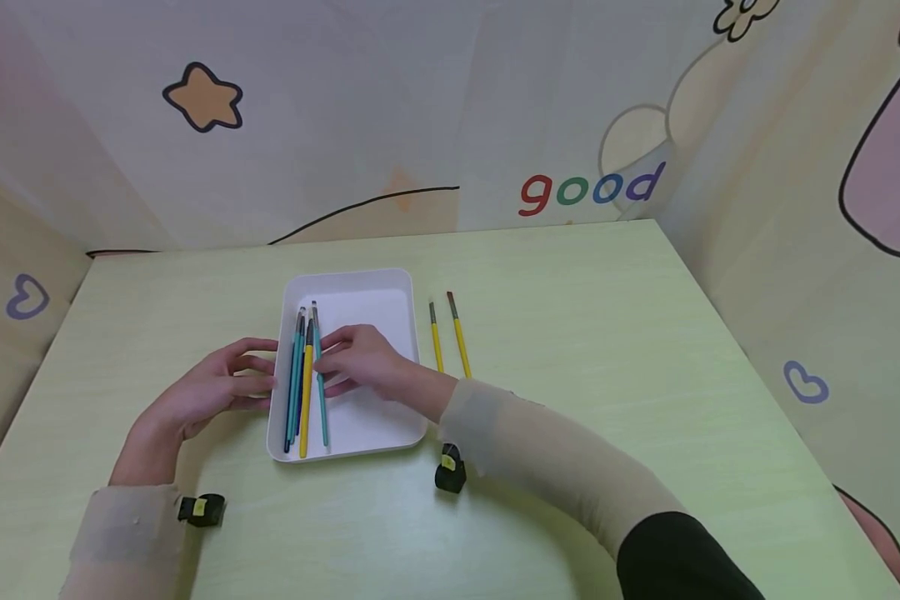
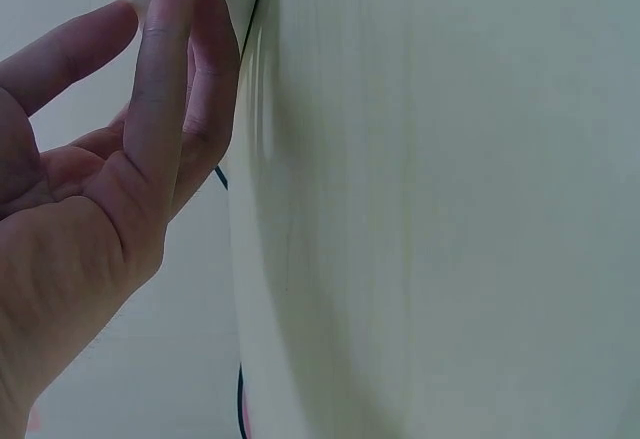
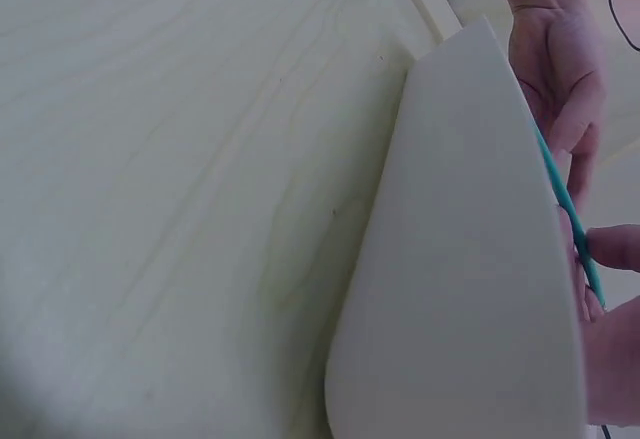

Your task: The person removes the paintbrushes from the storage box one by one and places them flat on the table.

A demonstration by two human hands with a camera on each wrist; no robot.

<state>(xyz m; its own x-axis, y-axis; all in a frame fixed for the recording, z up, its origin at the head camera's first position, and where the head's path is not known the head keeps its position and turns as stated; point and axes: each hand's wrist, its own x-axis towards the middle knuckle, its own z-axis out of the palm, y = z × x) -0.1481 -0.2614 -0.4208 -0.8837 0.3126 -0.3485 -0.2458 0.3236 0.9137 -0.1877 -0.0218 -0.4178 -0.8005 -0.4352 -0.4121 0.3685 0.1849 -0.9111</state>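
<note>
A white tray (image 1: 378,302) lies on the table with several paintbrushes along its left side, teal, dark and yellow. My right hand (image 1: 369,364) reaches into the tray and pinches a teal paintbrush (image 1: 324,421), the rightmost of the group. In the right wrist view its thumb (image 3: 612,247) presses on the teal handle, while the tray wall hides part of the other fingers. Just left of it lies a yellow paintbrush (image 1: 306,392). With fingers extended, my left hand (image 1: 204,385) touches the tray's left outer wall; in the left wrist view the fingertips meet the tray's edge.
Two more yellow paintbrushes, a shorter one (image 1: 436,337) and a longer one (image 1: 459,333), lie on the table (image 1: 607,333) right of the tray, partly behind my right forearm. A printed curtain (image 1: 390,100) stands behind the table and at both sides.
</note>
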